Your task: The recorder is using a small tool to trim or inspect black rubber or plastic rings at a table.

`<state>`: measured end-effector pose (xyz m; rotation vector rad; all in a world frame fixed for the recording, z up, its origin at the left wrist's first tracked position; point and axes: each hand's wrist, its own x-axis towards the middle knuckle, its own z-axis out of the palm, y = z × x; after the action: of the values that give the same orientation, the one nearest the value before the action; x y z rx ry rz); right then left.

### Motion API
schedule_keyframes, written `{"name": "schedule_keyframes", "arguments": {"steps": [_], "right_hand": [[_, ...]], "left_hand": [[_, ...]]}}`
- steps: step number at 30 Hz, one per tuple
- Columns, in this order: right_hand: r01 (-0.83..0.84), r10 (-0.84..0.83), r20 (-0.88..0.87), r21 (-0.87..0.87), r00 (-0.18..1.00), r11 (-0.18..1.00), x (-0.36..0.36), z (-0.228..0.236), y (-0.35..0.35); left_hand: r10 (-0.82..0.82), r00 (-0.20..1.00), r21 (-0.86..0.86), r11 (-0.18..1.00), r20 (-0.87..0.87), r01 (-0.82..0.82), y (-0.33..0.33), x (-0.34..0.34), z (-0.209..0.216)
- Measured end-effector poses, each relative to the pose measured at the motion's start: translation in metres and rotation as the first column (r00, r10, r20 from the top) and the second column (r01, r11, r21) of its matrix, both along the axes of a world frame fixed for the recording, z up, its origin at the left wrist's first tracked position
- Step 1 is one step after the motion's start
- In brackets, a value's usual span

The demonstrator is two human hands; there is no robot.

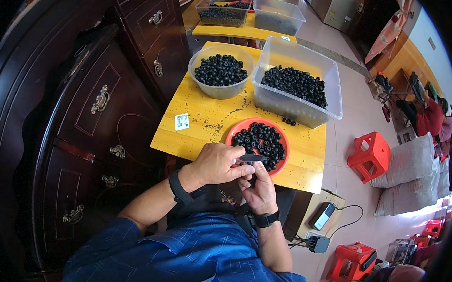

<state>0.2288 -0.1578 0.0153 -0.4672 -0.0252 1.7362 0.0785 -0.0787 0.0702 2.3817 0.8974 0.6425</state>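
Observation:
My left hand (218, 164) is closed around a dark, flat, narrow tool with a rounded end (253, 157); its exact kind does not show. Close beside it, my right hand (260, 193) is closed too, its thumb up against the tool and a small black ring-shaped part (252, 180) partly hidden in its fingers. Both hands are over the near edge of the yellow table (176, 143). Just beyond them sits a round red-orange plate (286, 140), heaped with loose black ring-shaped parts (261, 138). Each wrist wears a black band.
Behind the plate stand a round translucent tub (201, 82) and a rectangular clear bin (295, 106), both holding black parts. Black scraps and a white label (181, 121) lie on the table. Dark cabinets (83, 111) rise at left; a red stool (368, 157) and sacks (408, 167) are at right.

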Motion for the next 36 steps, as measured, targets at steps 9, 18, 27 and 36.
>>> {"name": "schedule_keyframes", "arguments": {"steps": [9, 18, 27, 36], "right_hand": [[0.018, -0.019, 0.052, 0.012, 0.998, 1.000, -0.003, 0.000, -0.002], [0.052, -0.050, 0.096, -0.017, 0.994, 0.998, -0.005, 0.005, 0.000], [0.043, -0.048, 0.124, 0.043, 0.991, 0.998, -0.006, 0.011, 0.002], [0.051, -0.053, 0.158, 0.017, 0.986, 0.999, -0.008, 0.011, 0.002]], "left_hand": [[-0.009, 1.000, 0.029, 1.000, -0.024, 0.010, -0.001, 0.000, -0.001], [0.008, 1.000, 0.003, 1.000, 0.014, -0.008, -0.002, -0.001, -0.005], [0.009, 0.961, -0.243, 0.968, 0.275, 0.061, -0.003, 0.002, 0.005], [0.136, 0.886, -0.660, 0.718, 0.444, 0.221, 0.000, 0.009, -0.016]]}}
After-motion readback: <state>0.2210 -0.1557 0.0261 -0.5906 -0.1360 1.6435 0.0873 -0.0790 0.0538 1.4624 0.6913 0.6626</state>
